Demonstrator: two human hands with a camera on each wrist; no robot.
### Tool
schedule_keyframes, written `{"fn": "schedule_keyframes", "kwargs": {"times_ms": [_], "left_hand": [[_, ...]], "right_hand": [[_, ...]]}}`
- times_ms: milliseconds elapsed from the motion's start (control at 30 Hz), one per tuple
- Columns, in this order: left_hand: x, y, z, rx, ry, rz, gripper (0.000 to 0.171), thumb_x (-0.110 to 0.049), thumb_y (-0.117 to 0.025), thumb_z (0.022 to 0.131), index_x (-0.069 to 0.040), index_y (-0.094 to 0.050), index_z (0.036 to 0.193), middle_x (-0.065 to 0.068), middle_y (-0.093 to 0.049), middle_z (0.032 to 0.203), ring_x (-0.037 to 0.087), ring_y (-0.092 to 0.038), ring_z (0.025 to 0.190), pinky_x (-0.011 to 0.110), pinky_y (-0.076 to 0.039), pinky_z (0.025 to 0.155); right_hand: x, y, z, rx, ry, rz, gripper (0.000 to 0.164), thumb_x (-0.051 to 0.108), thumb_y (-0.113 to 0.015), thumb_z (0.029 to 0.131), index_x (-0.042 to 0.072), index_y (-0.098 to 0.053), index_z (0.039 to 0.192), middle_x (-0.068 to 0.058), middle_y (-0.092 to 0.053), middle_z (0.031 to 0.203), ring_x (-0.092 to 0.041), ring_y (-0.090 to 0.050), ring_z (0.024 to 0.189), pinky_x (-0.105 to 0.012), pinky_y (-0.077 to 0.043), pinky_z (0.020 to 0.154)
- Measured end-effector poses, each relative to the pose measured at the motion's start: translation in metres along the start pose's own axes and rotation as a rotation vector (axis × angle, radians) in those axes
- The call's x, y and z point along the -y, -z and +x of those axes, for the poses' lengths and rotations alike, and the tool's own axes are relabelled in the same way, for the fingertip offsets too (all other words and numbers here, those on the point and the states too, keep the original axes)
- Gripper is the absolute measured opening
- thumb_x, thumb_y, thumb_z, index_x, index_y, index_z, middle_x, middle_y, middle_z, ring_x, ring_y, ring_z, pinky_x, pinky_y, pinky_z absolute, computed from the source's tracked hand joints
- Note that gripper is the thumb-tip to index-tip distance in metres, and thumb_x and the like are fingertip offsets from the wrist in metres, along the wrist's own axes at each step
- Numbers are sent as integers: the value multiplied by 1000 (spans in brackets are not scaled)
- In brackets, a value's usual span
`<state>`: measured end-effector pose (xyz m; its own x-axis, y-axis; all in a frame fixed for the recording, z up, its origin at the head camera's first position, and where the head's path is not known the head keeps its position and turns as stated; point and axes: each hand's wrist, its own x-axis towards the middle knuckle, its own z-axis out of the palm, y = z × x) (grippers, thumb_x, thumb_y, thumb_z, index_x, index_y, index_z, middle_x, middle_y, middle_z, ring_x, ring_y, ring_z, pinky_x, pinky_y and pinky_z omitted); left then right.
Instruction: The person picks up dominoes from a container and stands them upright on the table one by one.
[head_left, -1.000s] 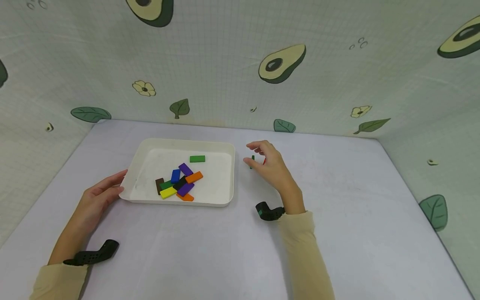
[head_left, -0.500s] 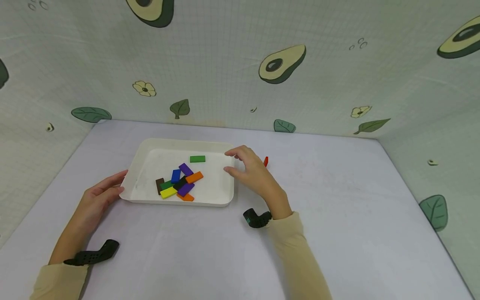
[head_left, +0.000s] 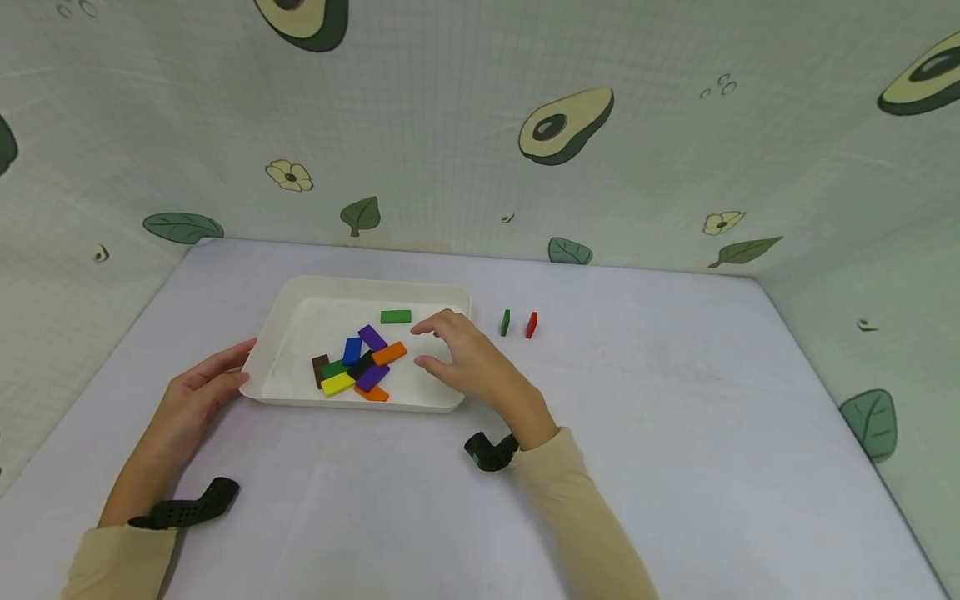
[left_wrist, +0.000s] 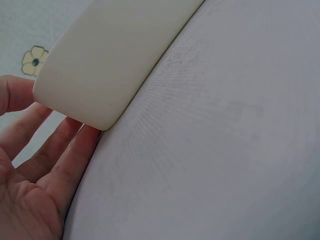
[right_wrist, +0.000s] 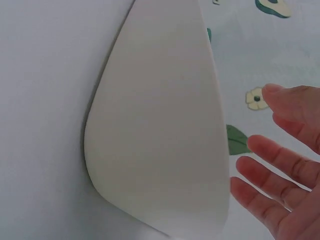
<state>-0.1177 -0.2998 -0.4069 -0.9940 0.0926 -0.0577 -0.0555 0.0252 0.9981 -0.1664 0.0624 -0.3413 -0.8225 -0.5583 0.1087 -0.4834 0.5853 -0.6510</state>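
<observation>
Just now the right hand [head_left: 467, 358] moved leftward over the tray [head_left: 288, 325], apparently bringing the heaped blocks [head_left: 352, 351] within reach. Its fingertips [head_left: 421, 327] stood apart and held nothing; the upper orange block [head_left: 389, 354] and a loose green block [head_left: 396, 317] lay just beyond them, left of frame centre. The left hand [head_left: 193, 398], fingers relaxed, touched the tray's left end.

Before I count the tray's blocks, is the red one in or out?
Out. The head view shows the red block on the table, right of the white tray, with a green block between them.
</observation>
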Motion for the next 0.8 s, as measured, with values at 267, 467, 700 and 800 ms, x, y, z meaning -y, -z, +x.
{"fn": "schedule_keyframes", "kwargs": {"times_ms": [267,467,700,800], "left_hand": [[0,0,0,-4,-2,11,45,-14,-54,94,-14,-45,139,-14,-48,135,-11,-51,108,4,-43,83],[-1,-1,0,-5,-3,6,46,-14,-54,94,-13,-44,139,-14,-48,135,-11,-50,109,4,-43,83],[-2,1,1,-18,4,6,48,-12,-54,94,-9,-42,140,-18,-52,127,-9,-52,108,4,-44,82],[-1,2,2,-17,5,-10,48,-11,-54,94,-8,-41,140,-17,-52,127,-8,-52,108,5,-44,82]], "right_hand": [[7,-12,3,69,-1,-42,38,21,-62,90,11,-53,125,-4,-53,125,-19,-48,115,-30,-43,101],[9,-21,5,88,34,-112,38,21,-61,91,12,-53,126,-4,-53,127,-18,-46,120,-29,-40,104],[10,-27,10,87,39,-128,37,22,-60,91,12,-54,126,-2,-53,127,-16,-46,121,-25,-39,104],[10,-29,14,94,22,-138,35,22,-60,91,13,-55,125,0,-53,127,-16,-45,121,-25,-38,105]]}}
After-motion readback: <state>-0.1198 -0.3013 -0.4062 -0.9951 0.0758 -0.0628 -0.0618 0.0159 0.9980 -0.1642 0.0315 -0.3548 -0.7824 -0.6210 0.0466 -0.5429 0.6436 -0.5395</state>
